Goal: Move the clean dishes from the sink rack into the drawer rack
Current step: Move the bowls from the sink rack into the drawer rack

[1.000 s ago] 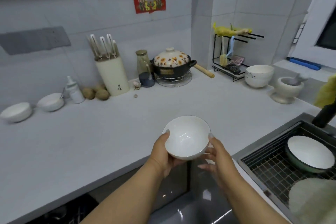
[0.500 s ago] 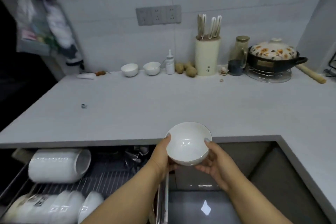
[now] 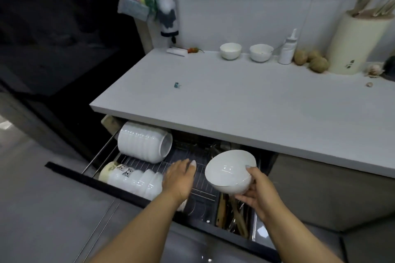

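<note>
My right hand (image 3: 257, 191) grips a white bowl (image 3: 229, 170) by its rim and underside, tilted on its side above the open drawer rack (image 3: 203, 181). My left hand (image 3: 179, 177) reaches down over the rack's wire floor, fingers straight, beside a row of white bowls (image 3: 136, 179) lying on edge at the front left. A second stack of white bowls (image 3: 144, 142) lies on its side at the rack's back left. The sink rack is out of view.
The white counter (image 3: 245, 109) overhangs the drawer's back. Along the wall stand two small bowls (image 3: 230, 50), a white bottle (image 3: 287, 49), potatoes (image 3: 314, 62) and a knife block (image 3: 354, 42). Wooden utensils (image 3: 235, 213) fill the drawer's right compartment. Grey floor lies to the left.
My view swung left and down from the counter to the open drawer. My left hand let go of the bowl and reached into the rack; my right hand alone carries the bowl, now tilted.
</note>
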A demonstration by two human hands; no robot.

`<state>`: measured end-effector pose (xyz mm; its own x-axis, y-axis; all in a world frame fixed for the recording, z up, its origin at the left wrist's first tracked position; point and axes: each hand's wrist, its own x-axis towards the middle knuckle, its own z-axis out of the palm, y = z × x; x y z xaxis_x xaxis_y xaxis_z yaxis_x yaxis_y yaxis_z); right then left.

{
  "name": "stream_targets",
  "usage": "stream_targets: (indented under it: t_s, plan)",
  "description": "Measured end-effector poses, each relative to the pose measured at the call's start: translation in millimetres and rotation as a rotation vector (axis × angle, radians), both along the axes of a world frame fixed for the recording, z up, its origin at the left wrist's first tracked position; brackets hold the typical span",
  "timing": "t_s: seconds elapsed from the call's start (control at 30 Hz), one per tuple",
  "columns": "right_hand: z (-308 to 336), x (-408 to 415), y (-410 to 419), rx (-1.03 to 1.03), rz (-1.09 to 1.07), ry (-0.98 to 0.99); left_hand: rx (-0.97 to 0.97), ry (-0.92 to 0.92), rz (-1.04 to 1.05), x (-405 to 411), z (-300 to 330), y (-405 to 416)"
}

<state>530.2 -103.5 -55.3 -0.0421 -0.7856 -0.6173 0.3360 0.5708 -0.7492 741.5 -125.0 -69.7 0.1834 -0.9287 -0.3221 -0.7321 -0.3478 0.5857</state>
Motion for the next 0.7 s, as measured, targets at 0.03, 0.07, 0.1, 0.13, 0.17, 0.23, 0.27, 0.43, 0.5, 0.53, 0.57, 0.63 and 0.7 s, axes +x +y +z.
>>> stream_targets:
  t_s: [0.03,0.07,0.1,0.13,0.17,0.23,0.27,0.43,0.5,0.53,0.57,0.63,0.7]
  plan:
    - [-6,10,-2,0.013,0.011,0.018,0.027,-0.118,-0.019,16,-7,4]
    - [-14,20,-5,0.025,0.026,0.042,0.065,-0.206,-0.026,31,-17,7]
    - [-21,29,-8,0.039,0.042,0.069,0.093,-0.282,-0.046,44,-25,10]
    - [-30,37,-11,0.052,0.053,0.099,0.122,-0.337,-0.066,54,-31,13]
    - [-38,44,-14,0.065,0.063,0.125,0.147,-0.38,-0.089,61,-37,15]
    - [-56,58,-21,0.088,0.089,0.197,0.18,-0.441,-0.143,72,-47,18]
    - [-64,64,-25,0.104,0.101,0.239,0.182,-0.471,-0.173,77,-52,19]
    - [-100,88,-45,0.146,0.233,0.51,0.048,-0.615,-0.457,85,-67,13]
    - [-114,96,-52,0.155,0.309,0.608,0.015,-0.61,-0.582,87,-70,7]
    - [-121,101,-56,0.165,0.35,0.637,0.003,-0.598,-0.614,89,-71,5]
    - [-125,107,-58,0.172,0.395,0.663,-0.003,-0.582,-0.626,91,-73,3]
    - [-131,119,-63,0.194,0.466,0.698,-0.009,-0.55,-0.63,93,-76,3]
    - [-138,130,-66,0.232,0.506,0.707,-0.011,-0.531,-0.628,94,-76,3]
